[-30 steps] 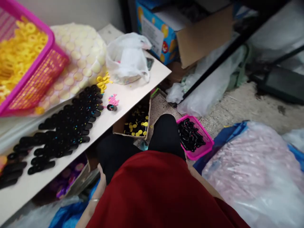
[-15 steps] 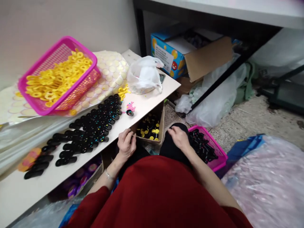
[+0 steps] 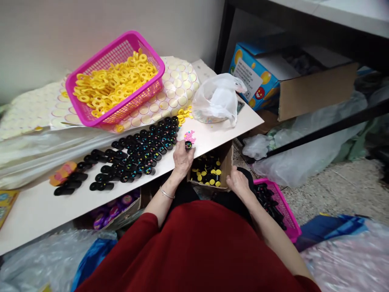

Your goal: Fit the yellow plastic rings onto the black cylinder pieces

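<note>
White bench (image 3: 36, 219) lined with black tubes (image 3: 146, 156)

A pink basket (image 3: 138, 101) of yellow rings stands at the back. Below, beside an open carton (image 3: 227, 160), the right hand (image 3: 239, 182) curls; I can't tell whether it holds anything. The left hand (image 3: 182, 160) grasps a single bead-filled tube (image 3: 188, 145) near the bench edge, by pink bits (image 3: 189, 136).

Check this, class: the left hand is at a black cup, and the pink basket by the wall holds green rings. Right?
The colour is wrong: in the head view, the pink basket by the wall holds yellow rings. The left hand is indeed at a black cup.
</note>
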`<state>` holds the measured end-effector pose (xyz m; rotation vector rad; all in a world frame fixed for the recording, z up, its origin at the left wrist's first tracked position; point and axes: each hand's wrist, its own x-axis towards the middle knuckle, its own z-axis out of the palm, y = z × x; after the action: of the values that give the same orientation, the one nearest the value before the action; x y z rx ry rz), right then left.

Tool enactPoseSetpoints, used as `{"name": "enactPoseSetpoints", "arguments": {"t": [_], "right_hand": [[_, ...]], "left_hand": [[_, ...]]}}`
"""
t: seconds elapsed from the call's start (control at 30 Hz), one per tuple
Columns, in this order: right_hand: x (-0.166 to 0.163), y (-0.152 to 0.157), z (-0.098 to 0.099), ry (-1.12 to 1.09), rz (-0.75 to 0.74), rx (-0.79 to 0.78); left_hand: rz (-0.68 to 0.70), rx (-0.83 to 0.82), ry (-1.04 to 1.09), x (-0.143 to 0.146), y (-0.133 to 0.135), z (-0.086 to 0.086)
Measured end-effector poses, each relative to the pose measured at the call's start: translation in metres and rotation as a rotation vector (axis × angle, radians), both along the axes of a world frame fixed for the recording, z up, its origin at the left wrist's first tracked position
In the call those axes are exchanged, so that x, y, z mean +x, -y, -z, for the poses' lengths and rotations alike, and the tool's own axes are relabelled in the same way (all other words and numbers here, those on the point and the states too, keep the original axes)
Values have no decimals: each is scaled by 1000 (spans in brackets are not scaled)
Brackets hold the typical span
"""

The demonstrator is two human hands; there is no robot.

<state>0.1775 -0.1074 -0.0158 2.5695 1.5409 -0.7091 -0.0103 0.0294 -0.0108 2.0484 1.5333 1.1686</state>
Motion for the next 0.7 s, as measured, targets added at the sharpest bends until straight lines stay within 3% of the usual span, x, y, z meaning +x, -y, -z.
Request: {"name": "enactPoseSetpoints", "arguments": {"t": [0.07, 0.13, 0.2, 0.27, 0.37, 0.47, 0.7], "right_hand": [[1, -9, -11, 56, -6, 105], [0, -28, -23, 78, -54, 367], [-3, -57, -32, -42, -229, 618], [-9, -93, -36, -184, -407, 722], [-21, -141, -32, -266, -552, 674], [-32, -170, -27, -222, -603, 579], [-26, -172, -26, -194, -645, 591]], "left_hand": [[4, -15, 31, 0, -2, 2], [-2, -38, 80, -1, -3, 2], [-2, -66, 121, -2, -2, 3], [30, -107, 147, -2, -1, 3], [104, -167, 173, -2, -1, 3], [138, -200, 198, -3, -2, 5], [164, -274, 228, 3, -9, 1]]}}
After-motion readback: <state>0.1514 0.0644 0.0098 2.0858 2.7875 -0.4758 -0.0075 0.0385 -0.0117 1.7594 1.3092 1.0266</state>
